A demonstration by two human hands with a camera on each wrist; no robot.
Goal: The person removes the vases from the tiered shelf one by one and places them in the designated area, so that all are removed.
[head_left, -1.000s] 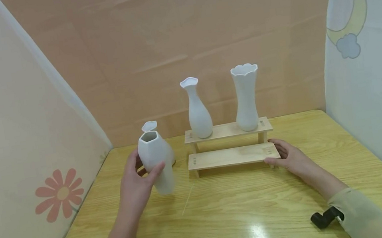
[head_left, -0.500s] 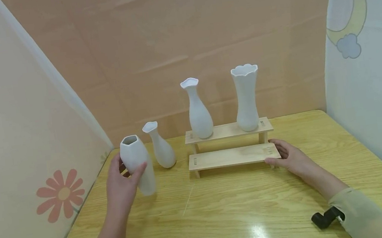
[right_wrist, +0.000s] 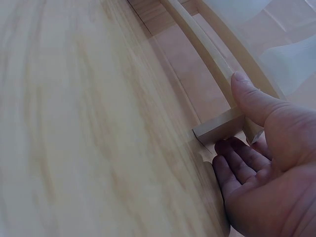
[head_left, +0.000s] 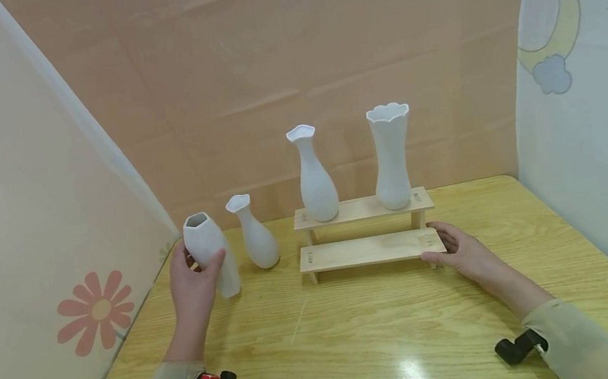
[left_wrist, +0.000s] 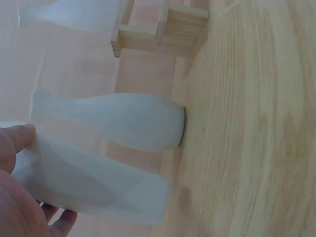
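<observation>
Over at the left of the counter (head_left: 357, 330), the left grip (head_left: 190, 288) pinches the white, angular ceramic-looking vase (head_left: 204, 240), tilted just above the surface, right grip (head_left: 465, 256) clasping the two-tiered pale wooden stand (head_left: 370, 250) — a positioning step, seemingly, the next move calling for a levelled base!

"Where are you holding that white faceted vase (head_left: 206, 244)?"
"You're holding it left of the wooden stand (head_left: 369, 249), tilting slightly, its angular mouth facing up."
"And the stand?"
"It's standing upright, showing two pale tiers."
</observation>
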